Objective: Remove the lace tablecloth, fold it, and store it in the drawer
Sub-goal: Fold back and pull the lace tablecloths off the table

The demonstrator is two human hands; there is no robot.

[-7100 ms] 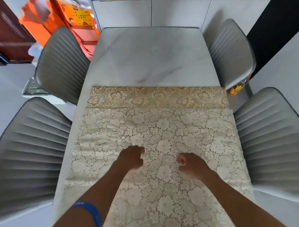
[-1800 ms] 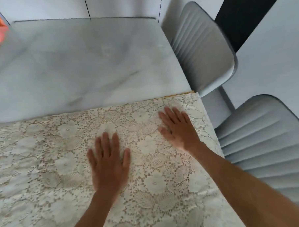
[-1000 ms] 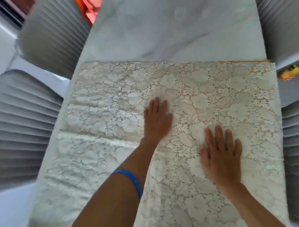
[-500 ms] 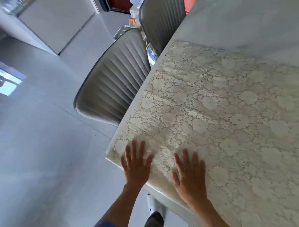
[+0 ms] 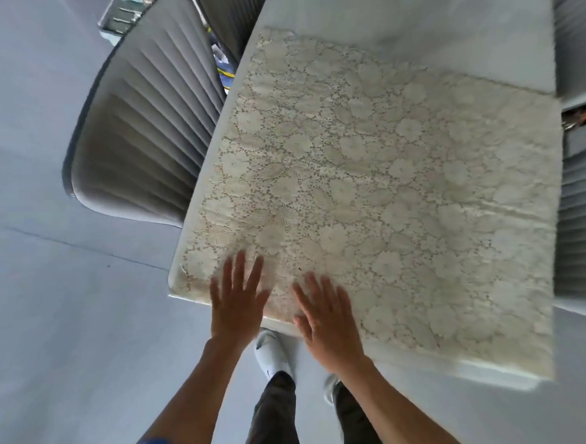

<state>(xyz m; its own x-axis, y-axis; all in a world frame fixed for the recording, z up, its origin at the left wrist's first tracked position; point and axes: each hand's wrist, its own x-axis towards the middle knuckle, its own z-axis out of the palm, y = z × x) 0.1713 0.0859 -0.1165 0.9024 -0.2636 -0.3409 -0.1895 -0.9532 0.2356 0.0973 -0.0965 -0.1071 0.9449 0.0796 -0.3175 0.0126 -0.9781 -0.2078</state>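
The cream lace tablecloth point(image 5: 377, 184) lies folded flat on the near half of the white marble table point(image 5: 427, 24). My left hand point(image 5: 236, 299) rests palm down with fingers spread on the cloth's near left corner, at the table edge. Just to its right, my right hand point(image 5: 326, 324) also lies flat on the cloth's near edge, fingers apart. Neither hand grips the fabric. No drawer is in view.
A grey ribbed chair point(image 5: 143, 127) stands close to the table's left side, a second one point(image 5: 229, 20) behind it. More grey chairs point(image 5: 580, 209) line the right side. Grey floor point(image 5: 71, 332) lies to the left; my legs and white shoes point(image 5: 270, 353) are below the table edge.
Both hands slid from the cloth's middle to its near left corner over the last second. The view has since swung right, showing more of the cloth; the hands stay flat.
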